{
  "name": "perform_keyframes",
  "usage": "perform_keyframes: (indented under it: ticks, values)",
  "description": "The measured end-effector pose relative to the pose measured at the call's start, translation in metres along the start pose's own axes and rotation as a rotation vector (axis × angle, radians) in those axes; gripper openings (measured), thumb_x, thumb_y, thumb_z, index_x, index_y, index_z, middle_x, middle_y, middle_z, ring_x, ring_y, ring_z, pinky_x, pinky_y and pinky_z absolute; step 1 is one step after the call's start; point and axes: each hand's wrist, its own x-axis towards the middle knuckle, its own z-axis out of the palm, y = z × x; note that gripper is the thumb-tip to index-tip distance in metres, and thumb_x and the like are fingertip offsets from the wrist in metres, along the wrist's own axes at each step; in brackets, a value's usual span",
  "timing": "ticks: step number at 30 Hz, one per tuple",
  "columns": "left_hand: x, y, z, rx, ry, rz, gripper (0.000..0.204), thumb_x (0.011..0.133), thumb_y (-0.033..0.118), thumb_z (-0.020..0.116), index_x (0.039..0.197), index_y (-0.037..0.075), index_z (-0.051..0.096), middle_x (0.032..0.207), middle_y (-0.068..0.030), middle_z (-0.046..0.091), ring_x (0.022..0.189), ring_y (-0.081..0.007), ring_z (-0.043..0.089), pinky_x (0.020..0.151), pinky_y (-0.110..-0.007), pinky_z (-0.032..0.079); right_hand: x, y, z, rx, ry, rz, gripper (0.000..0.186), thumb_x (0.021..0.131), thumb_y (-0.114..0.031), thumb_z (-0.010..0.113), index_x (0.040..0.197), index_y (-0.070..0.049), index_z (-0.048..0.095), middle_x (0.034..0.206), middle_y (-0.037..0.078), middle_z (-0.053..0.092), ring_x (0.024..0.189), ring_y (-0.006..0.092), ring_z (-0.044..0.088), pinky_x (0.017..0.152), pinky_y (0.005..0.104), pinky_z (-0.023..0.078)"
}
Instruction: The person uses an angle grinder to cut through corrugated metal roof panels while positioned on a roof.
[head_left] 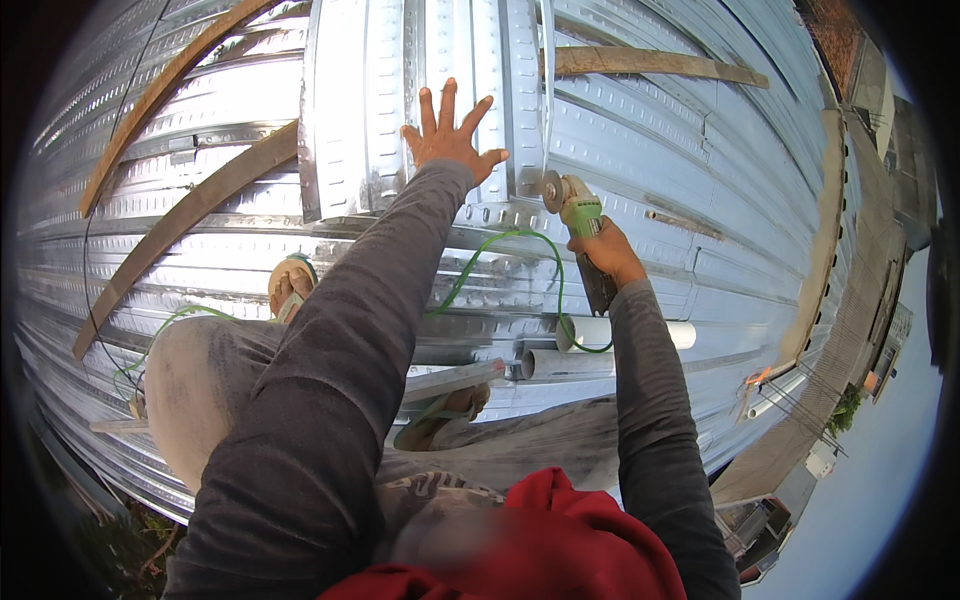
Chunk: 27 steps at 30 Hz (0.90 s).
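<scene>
My left hand (450, 135) lies flat with fingers spread on a ribbed, shiny metal decking sheet (345, 110). In my right hand (612, 252) is a green angle grinder (580, 212), gripped round its body. Its round disc (553, 191) sits near the lower right corner of the sheet, by a narrow metal strip (547, 80) along the sheet's right edge. Whether the disc touches metal, I cannot tell. A green cord (500, 238) loops over the decking between my arms.
Wooden planks (190, 215) lie across the decking at left, and another plank (660, 64) at upper right. White pipes (640, 335) lie by my right forearm. My sandalled foot (291, 285) rests left of my arm. The roof edge (822, 230) runs along the right.
</scene>
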Motion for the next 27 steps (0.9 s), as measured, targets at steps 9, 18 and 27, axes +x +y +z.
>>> perform_keyframes:
  ticks: [9,18,27]
  values:
    - [0.003,0.001,0.005,0.046,0.038,0.006,0.094,0.083,0.081,0.063,0.162,0.050,0.024,0.176,-0.0039,-0.010,0.159,-0.0411,-0.014,0.116,-0.077,0.023,-0.003,0.013,0.004,-0.008,0.063,-0.018,0.069,0.067,-0.032,0.082,0.118,0.010,0.061,0.108,0.024,0.072,0.098,0.0359,0.071,0.089,0.0406,0.054]
    - [0.001,0.000,0.006,0.029,0.007,0.002,0.093,0.084,0.081,0.061,0.163,0.052,0.021,0.176,-0.0038,-0.008,0.159,-0.0391,-0.015,0.117,-0.077,0.019,-0.010,0.005,-0.002,0.158,0.099,-0.018,0.062,0.068,-0.029,0.082,0.115,0.008,0.063,0.104,0.020,0.072,0.093,0.0299,0.071,0.084,0.0389,0.054]
    - [0.002,0.002,0.007,0.044,0.039,0.003,0.093,0.083,0.082,0.061,0.162,0.052,0.022,0.176,-0.0034,-0.006,0.160,-0.0417,-0.010,0.116,-0.076,0.023,-0.009,-0.016,-0.001,0.035,0.097,0.009,0.064,0.068,-0.028,0.081,0.117,0.007,0.061,0.102,0.020,0.072,0.092,0.0311,0.071,0.084,0.0394,0.055]
